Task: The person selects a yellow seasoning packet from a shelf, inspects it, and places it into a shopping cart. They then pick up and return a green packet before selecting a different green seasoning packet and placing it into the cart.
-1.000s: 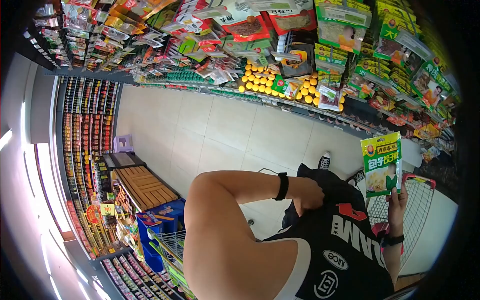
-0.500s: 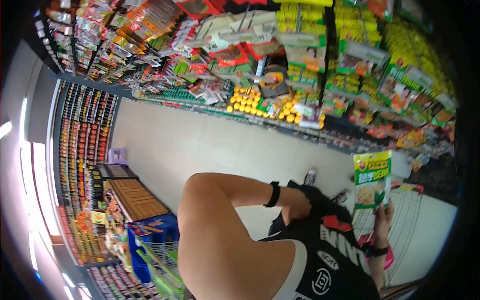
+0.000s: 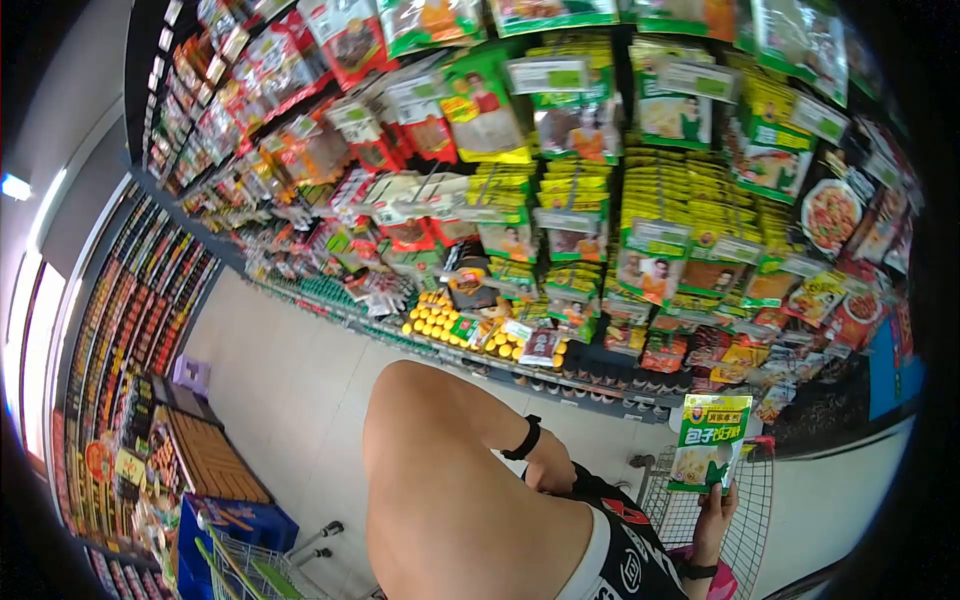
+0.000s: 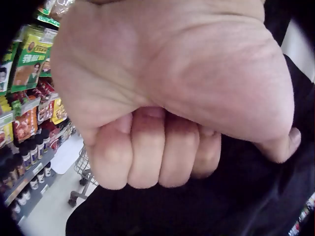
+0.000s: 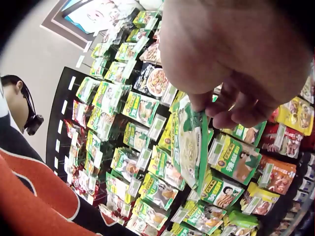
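Observation:
A green and yellow packet [image 3: 710,443] with white lettering is pinched at its lower edge by my right hand [image 3: 712,522], held upright above a shopping cart [image 3: 745,510]. The right wrist view has the same packet [image 5: 187,140] edge-on, hanging from thumb and fingers of the right hand [image 5: 236,59]. My left hand [image 3: 552,470] is down beside the black clothing; the left wrist view shows the left hand [image 4: 172,93] with fingers curled toward the palm and no object visible in it, black cloth [image 4: 236,196] behind.
Hanging packets [image 3: 655,260] fill the shelf rack ahead, with yellow-capped containers [image 3: 435,320] lower down. Another cart [image 3: 250,570] and a wooden-topped stand [image 3: 215,455] are at the lower left. Shelves of bottles [image 3: 120,320] line the far left.
The head view has tilted up, showing more of the rack. The packet and both hands now appear lower in it; my right hand still pinches the packet.

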Demonstrator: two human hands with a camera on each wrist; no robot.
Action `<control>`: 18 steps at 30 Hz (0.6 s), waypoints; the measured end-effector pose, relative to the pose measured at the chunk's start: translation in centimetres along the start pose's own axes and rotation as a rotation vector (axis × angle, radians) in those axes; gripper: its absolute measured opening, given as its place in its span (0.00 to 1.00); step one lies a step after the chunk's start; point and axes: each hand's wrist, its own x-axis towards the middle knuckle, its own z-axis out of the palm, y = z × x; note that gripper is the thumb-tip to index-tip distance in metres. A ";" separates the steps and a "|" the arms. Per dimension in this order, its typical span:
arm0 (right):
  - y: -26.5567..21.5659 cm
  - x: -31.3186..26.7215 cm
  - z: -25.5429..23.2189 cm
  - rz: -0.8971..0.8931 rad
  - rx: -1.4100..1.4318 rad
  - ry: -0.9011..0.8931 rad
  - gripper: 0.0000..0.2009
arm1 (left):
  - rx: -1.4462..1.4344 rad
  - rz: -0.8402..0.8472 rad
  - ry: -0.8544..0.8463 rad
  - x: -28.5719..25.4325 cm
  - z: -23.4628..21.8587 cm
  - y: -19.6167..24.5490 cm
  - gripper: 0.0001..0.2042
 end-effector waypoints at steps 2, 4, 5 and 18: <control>-0.2 -0.4 -2.2 -0.019 0.017 0.030 0.12 | -0.017 0.098 0.023 2.3 0.1 -2.1 0.24; 0.0 -0.7 -4.3 -0.024 0.034 0.052 0.11 | 0.001 0.155 -0.002 4.9 0.7 -5.9 0.28; 0.0 -0.8 -5.1 -0.025 0.048 0.106 0.11 | 0.025 0.120 -0.051 5.1 -1.4 -5.5 0.29; -0.3 0.4 -7.4 0.014 0.247 0.112 0.15 | -0.598 0.152 0.937 17.3 -18.2 -0.1 0.25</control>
